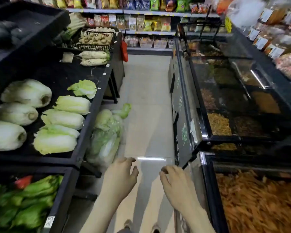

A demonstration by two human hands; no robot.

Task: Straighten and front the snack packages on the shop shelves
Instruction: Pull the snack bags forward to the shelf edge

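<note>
Head view: aisle, seen downward and ahead.
Packs (141, 22): glossy, crinkled bags in upright rows on the far shelves (158, 13).
Left hand (120, 175): fingers loosely curled, empty, over the tiled floor (148, 98).
Right hand (176, 182): likewise empty.
Left: pale ribbed cabbages (62, 118) on a black stand (88, 125).
Right: glass-lidded bins (242, 138), dried goods inside.

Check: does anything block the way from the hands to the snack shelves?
Nothing visible does. The left hand and right hand hang empty over pale floor tiles running to the colourful snack packages on grey shelves. A clear plastic bag of cabbages sits at the aisle's left edge, off the path.
</note>
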